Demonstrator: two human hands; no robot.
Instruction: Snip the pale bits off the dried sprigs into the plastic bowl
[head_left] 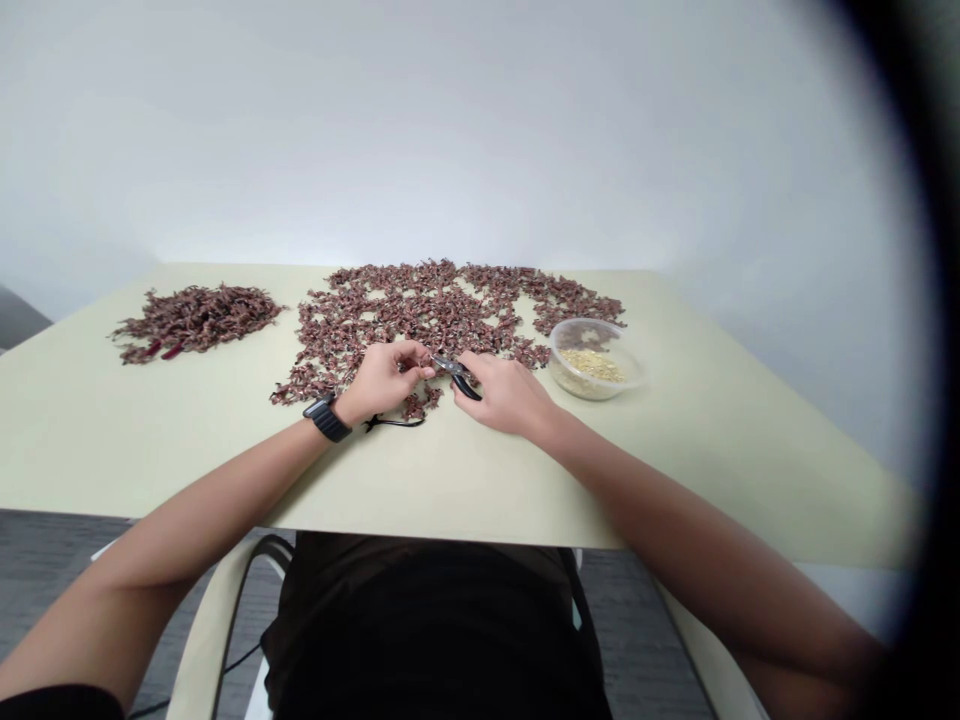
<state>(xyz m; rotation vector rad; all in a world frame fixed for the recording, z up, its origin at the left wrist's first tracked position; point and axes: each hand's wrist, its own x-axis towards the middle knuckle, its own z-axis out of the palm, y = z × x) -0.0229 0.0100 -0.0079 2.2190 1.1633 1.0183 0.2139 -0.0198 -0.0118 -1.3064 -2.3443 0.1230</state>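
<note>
My right hand (506, 395) is closed around a pair of pliers (466, 386) with dark handles, jaws pointing left. Across from it, my left hand (385, 379) pinches something too small to make out, right by the plier tips. Under and behind both hands spreads a wide layer of small reddish-brown pieces (420, 310) with dark and shiny bits. Right of my right hand stands a clear round plastic tub (556, 352) holding many small gold-coloured pieces (592, 366). A thin black cord (397, 423) lies just below my left hand.
A second heap of longer reddish-brown pieces (206, 318) lies at the left of the pale yellow table (450, 480), with darker red pieces at its front. A white wall (450, 130) rises behind the table. Chair armrests (217, 610) flank my body.
</note>
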